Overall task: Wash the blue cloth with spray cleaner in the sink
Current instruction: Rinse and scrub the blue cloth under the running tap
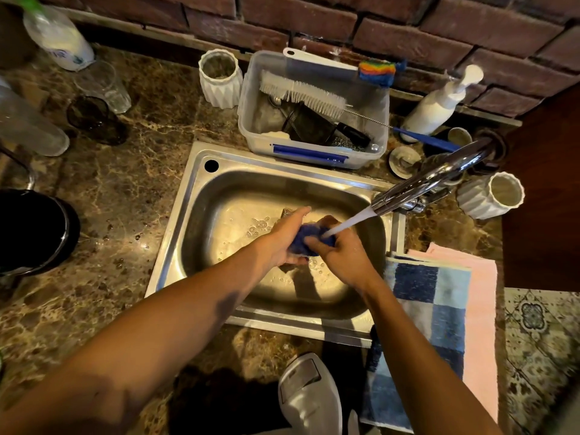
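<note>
Sink [201, 189]: stainless steel basin, centre of frame, set into the brown marbled desk [119, 183]; wet floor with soap bubbles.

Blue cloth [303, 243]: bunched into a wad at centre frame, above the basin, gripped between both hands.

Left hand [282, 243]: fingers curled around the left side of the cloth, closed on it.

Right hand [342, 249]: fingers folded over the right side of the cloth, closed on it.

Tap [430, 180]: chrome spout reaching in from right of centre; a white stream of water [348, 222] falls onto the cloth where the hands meet.

Spray bottle [309, 394]: grey and white head, lower centre edge of frame, on the desk in front of the sink.

Plastic tub [314, 158]: clear, upper centre behind the sink; holds a white bottle brush [304, 94] and dark utensils.

Pump bottle [439, 105]: white, upper right by the brick wall [345, 23].

Ribbed white cups: one [219, 80] left of the tub, one [492, 196] lying tilted at right.

Checked blue towel [430, 315]: lower right, beside the sink, overlapping a pink cloth [480, 309].

Glasses [106, 86]: upper left, near a plastic bottle [58, 36].
</note>
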